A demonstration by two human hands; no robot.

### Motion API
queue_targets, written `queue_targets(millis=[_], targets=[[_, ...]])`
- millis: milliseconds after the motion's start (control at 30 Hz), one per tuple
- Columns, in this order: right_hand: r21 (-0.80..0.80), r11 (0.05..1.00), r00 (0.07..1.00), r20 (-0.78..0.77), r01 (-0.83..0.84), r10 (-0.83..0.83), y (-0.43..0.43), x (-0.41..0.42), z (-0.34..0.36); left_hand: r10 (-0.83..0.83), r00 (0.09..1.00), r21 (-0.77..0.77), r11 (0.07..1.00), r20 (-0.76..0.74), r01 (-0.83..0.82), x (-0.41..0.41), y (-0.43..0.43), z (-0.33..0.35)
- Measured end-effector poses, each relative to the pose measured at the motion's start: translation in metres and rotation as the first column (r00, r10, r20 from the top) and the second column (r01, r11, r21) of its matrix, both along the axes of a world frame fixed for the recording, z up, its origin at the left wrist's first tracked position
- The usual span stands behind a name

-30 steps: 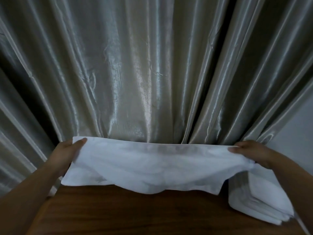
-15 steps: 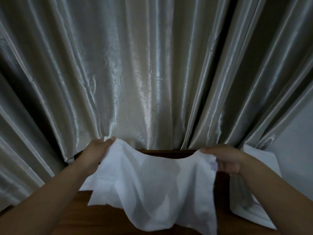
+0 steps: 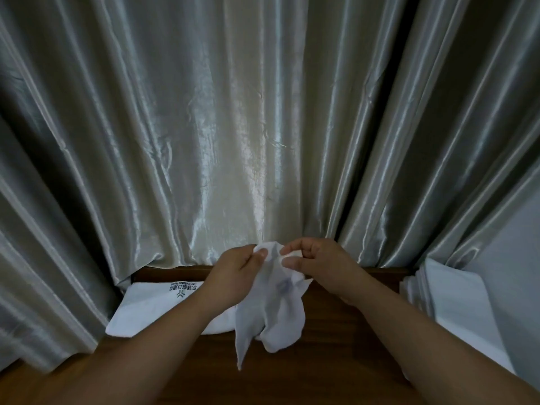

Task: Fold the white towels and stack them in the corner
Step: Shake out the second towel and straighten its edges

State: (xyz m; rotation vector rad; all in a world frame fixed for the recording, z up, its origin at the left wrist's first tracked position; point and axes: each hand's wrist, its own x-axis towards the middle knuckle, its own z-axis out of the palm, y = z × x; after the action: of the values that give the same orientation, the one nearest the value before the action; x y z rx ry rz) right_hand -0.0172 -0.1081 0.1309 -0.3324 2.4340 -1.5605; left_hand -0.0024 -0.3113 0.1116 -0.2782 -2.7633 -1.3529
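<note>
Only arms and hands of the person show. The left forearm (image 3: 152,346) and the right forearm (image 3: 423,340) are bare skin all the way to the frame edge. The left hand (image 3: 233,276) and right hand (image 3: 318,264) are bare too, and the fingers (image 3: 295,248) have short, plain nails.

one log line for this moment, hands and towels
step: folding | left hand: pinches held towel | right hand: pinches held towel | held towel: hanging over table | folded stack: far right
</note>
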Motion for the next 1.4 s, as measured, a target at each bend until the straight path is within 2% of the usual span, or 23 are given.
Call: queue_targets(millis=[67,133,200,300,333,633,767,900,1033,1100,1133,1267,1400], targets=[[0.013,1.000,1.000,-0.024,-0.009,0.009,-0.001,-0.003,-0.004,-0.011,1.000,0.016,1.000,0.012,0.011,0.000,0.002,-0.002],[-0.041,0.993,0.991,0.068,-0.111,0.114,0.000,-0.002,-0.007,0.018,0.999,0.073,0.997,0.036,-0.020,0.000,0.002,-0.001],[-0.045,0.983,0.979,0.088,-0.180,0.184,0.001,-0.001,-0.011,0.062,0.994,0.147,0.986,0.090,-0.075,-0.002,0.001,0.000],[0.122,0.991,0.993,-0.099,-0.056,0.069,-0.002,0.000,-0.013,0.046,0.990,0.179,0.981,0.133,-0.070,-0.002,0.001,0.000],[0.135,0.991,0.990,-0.138,-0.016,0.034,-0.004,-0.001,-0.014,0.033,0.991,0.188,0.980,0.133,-0.058,0.000,0.003,0.000],[0.243,0.970,0.969,-0.244,0.010,0.051,-0.014,-0.003,-0.012,-0.020,0.988,0.305,0.952,0.152,-0.028,0.004,0.013,-0.002],[0.327,0.944,0.965,-0.235,-0.038,0.120,-0.013,-0.005,-0.011,-0.028,0.992,0.280,0.960,0.126,-0.008,0.006,0.013,-0.004],[0.375,0.923,0.977,-0.148,-0.090,0.155,-0.012,-0.005,-0.008,-0.002,0.990,0.257,0.966,0.141,-0.034,0.009,0.014,0.000],[0.397,0.913,0.971,-0.170,-0.090,0.170,-0.012,-0.005,-0.007,0.007,0.992,0.205,0.978,0.124,-0.032,0.015,0.017,0.001],[0.407,0.908,0.965,-0.186,-0.097,0.186,-0.011,-0.006,-0.007,-0.057,0.993,0.215,0.976,0.104,0.034,0.016,0.017,0.001],[0.408,0.907,0.963,-0.184,-0.106,0.195,-0.011,-0.006,-0.008,-0.080,0.991,0.210,0.976,0.109,0.055,0.018,0.018,0.003],[0.435,0.891,0.959,-0.173,-0.129,0.224,-0.009,-0.006,-0.010,-0.006,0.977,0.204,0.978,0.212,-0.038,0.024,0.019,0.004],[0.461,0.879,0.947,-0.211,-0.123,0.244,-0.009,-0.004,-0.009,-0.120,0.976,0.236,0.969,0.180,0.076,0.021,0.020,0.004]])
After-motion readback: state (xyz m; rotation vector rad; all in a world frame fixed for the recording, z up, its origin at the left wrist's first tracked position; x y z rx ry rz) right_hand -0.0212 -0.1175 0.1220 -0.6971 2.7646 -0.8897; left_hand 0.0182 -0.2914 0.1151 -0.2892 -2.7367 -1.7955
